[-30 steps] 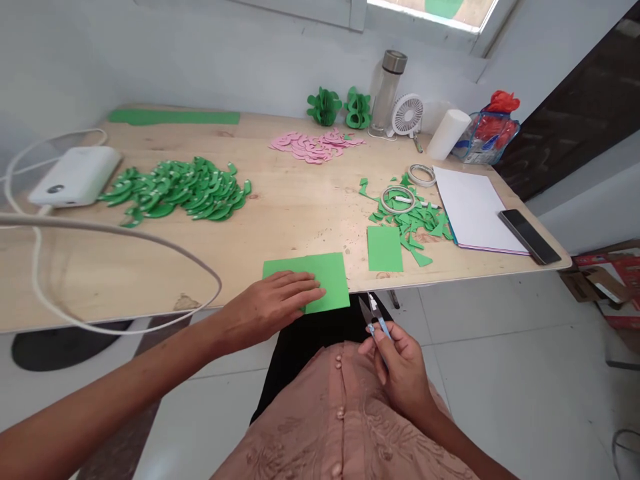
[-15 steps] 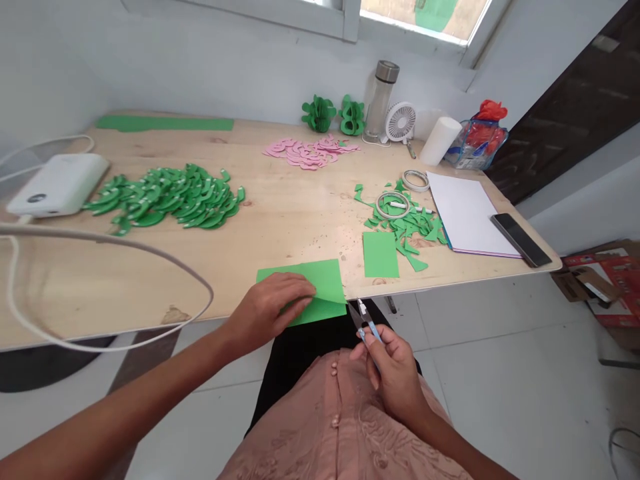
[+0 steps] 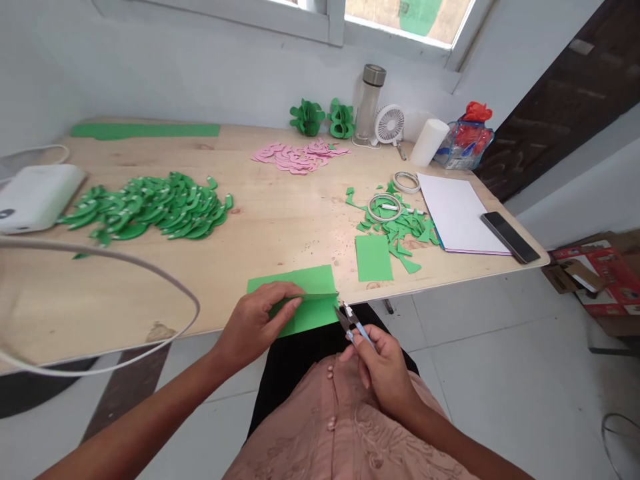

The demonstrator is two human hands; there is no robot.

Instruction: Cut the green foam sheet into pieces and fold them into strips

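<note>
My left hand (image 3: 263, 317) pinches the folded-up edge of a green sheet (image 3: 313, 283) at the table's front edge; part of the sheet overhangs the edge. Just right of the sheet, my right hand (image 3: 383, 363) holds small scissors (image 3: 353, 323) with pale blue handles, their blades apart and pointing at the sheet's right side. A smaller green rectangle (image 3: 374, 258) lies flat on the table to the right. Beyond it are green scraps (image 3: 400, 230) with a tape roll (image 3: 384, 207) on top.
Curved green pieces (image 3: 165, 207) are heaped at the left, near a white power bank (image 3: 40, 198) and its looping cable (image 3: 187, 293). Pink cutouts (image 3: 295, 157) lie farther back. White paper (image 3: 463, 213) and a phone (image 3: 510, 237) rest at the right.
My left hand has raised the fold of the green sheet so that it stands more upright. The camera view has shifted slightly, and the scissors remain open beside the sheet.
</note>
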